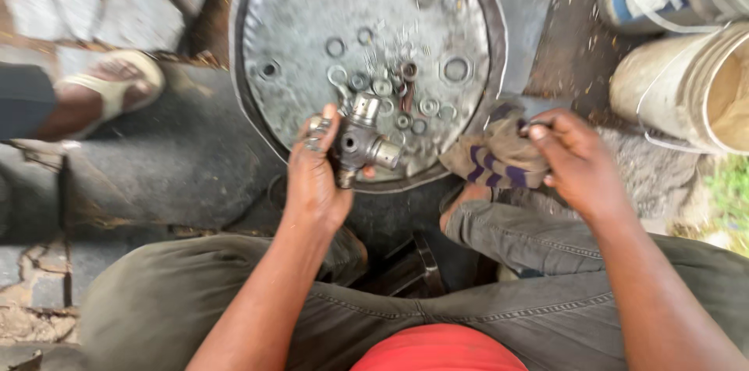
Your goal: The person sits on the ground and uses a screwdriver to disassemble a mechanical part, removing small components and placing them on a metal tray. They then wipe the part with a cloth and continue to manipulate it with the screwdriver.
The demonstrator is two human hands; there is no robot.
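Centrally, a metal cross-shaped joint piece with capped arms is held up in the left hand, just above the near rim of a round metal tray. The fingers are closed round its left arm and the thumb is pressed at its lower side, so that three arms are left exposed toward the camera; the hold appears chosen to present the caps for handling. A striped cloth rag, brown with purple bands, is bunched under the right hand, whose fingers are pinched together at the rag's top edge; whether something small is held inside that pinch cannot be told. The rag is kept just beside the joint piece, apart from it, at the tray's right rim.

Loose washers and rings are noted scattered on the tray directly behind the joint piece, kept from rolling by the raised rim. Open tray surface is available toward the far side. Near side: room is bounded by the person's knees, clothed in olive trousers. Right side: two pale buckets stand well apart from the tray, across a strip of dark ground. Left side: another person's sandalled foot rests on a dark mat, clear of the tray.
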